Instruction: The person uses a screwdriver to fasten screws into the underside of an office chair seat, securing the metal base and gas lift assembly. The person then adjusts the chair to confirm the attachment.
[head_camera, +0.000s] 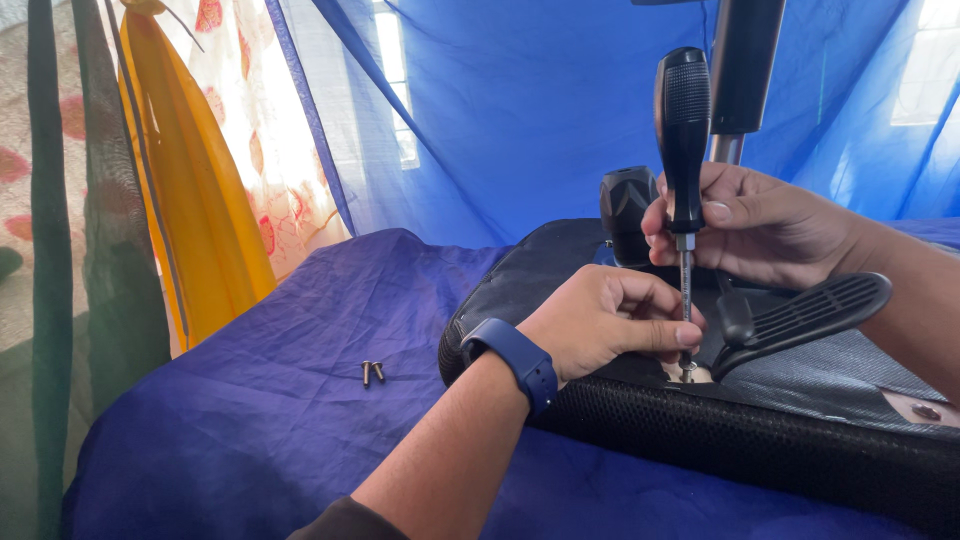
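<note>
At centre right of the frame, the right hand (750, 225) grips the black screwdriver (683, 140) upright; the left hand (610, 320) pinches its shaft to steady the tip on a screw (688, 372) in the upturned chair seat (800, 420) — two loose screws (372, 372) lie lower left on the blue cloth (300, 400).

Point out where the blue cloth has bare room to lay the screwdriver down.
Free: the blue cloth between the orange fabric and the two loose screws, and the front stretch left of the left hand's forearm. Crowded: the black seat, where both hands, the screwdriver and lever meet.
</note>
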